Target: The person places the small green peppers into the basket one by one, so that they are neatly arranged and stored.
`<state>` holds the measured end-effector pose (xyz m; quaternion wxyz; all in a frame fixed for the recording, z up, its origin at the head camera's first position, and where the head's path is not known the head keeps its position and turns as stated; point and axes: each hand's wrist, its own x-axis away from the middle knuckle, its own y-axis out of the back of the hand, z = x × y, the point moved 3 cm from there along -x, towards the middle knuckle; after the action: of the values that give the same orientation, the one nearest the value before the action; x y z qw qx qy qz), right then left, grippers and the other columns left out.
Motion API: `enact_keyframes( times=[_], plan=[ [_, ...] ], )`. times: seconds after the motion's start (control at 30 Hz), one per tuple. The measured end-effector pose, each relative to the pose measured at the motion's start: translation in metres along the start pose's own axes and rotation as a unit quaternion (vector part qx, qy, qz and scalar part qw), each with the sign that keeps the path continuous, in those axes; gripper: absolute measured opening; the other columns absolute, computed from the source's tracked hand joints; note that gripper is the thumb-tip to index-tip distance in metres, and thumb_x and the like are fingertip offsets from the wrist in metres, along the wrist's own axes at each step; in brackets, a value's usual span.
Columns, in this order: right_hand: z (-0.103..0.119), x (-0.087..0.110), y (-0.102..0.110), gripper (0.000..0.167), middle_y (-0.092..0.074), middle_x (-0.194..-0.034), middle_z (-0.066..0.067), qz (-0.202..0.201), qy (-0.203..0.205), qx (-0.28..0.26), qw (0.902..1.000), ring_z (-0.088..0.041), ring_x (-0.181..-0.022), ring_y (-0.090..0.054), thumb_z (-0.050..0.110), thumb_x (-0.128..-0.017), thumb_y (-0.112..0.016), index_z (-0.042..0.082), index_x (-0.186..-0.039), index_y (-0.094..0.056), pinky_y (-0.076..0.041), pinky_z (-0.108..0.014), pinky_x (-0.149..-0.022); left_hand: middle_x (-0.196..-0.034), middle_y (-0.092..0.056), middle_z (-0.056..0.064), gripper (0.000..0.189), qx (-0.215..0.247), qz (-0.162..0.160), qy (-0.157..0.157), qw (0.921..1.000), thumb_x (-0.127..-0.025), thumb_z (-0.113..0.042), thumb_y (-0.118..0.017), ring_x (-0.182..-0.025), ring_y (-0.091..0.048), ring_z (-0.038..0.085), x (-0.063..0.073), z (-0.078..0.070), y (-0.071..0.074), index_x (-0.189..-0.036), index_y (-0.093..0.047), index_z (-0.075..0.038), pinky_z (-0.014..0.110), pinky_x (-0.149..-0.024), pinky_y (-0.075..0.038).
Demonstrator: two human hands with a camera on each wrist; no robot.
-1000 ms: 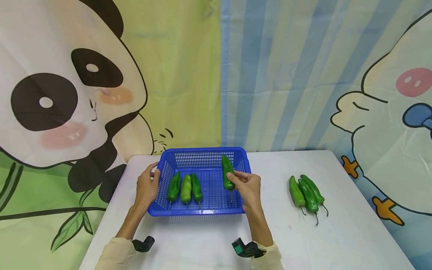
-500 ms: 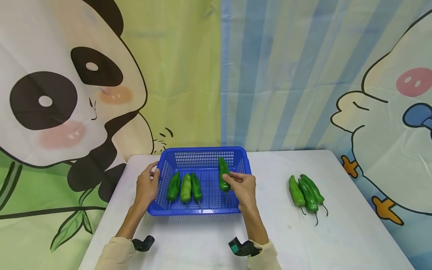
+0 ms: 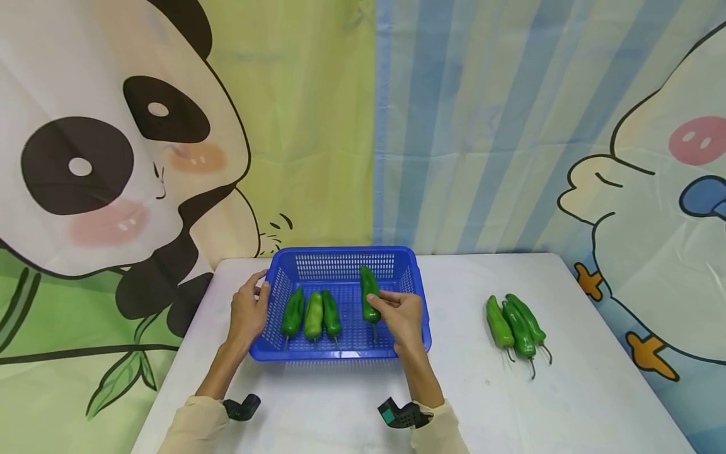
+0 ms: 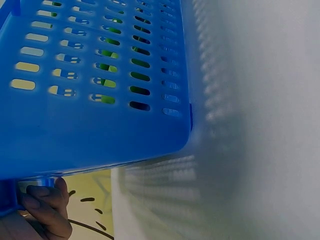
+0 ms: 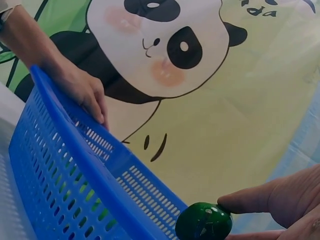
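White table, rounded far corners, set close to a creased printed backdrop — yellow-green panel left of centre, blue-striped panel right. Big panda print far left, green leaf print below; white cartoon figure far right. Light soft, fairly even.

The basket fills the upper left, its blue wall pierced by rows of slots; green and pale yellow show through some. At lower left, the hand curls its fingers at the rim. The white bench spans the right, with a shadow dotted by light beside the basket. Behind the fingers, a yellow backdrop bears black strokes.
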<state>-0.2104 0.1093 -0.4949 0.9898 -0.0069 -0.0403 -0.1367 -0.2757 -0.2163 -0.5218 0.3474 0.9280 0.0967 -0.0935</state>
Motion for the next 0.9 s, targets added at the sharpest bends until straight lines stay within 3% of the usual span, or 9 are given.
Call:
enact_keyframes(
  times=[0.3, 0.9],
  plan=[
    [0.0, 0.002, -0.017, 0.035, -0.081, -0.11, -0.028, 0.007, 0.017, 0.039, 0.9991, -0.032, -0.095, -0.083, 0.013, -0.094, -0.085, -0.011, -0.119, -0.078, -0.067, -0.034, -0.078, -0.106, -0.075, 0.03, 0.046, -0.001, 0.003, 0.003, 1.0, -0.117, -0.021, -0.046, -0.083, -0.074, 0.034, 0.001, -0.002, 0.001, -0.158, -0.053, -0.001, 0.03, -0.068, -0.051],
    [-0.003, 0.001, -0.035, 0.032, -0.08, -0.112, -0.03, -0.005, 0.044, 0.088, 0.9951, -0.038, -0.1, -0.082, 0.006, -0.09, -0.086, -0.013, -0.114, -0.079, -0.067, -0.039, -0.08, -0.103, -0.075, 0.028, 0.046, -0.002, 0.003, 0.001, 1.0, -0.117, -0.021, -0.046, -0.082, -0.073, 0.032, 0.001, -0.003, 0.002, -0.158, -0.053, -0.001, 0.03, -0.067, -0.05]
  ],
)
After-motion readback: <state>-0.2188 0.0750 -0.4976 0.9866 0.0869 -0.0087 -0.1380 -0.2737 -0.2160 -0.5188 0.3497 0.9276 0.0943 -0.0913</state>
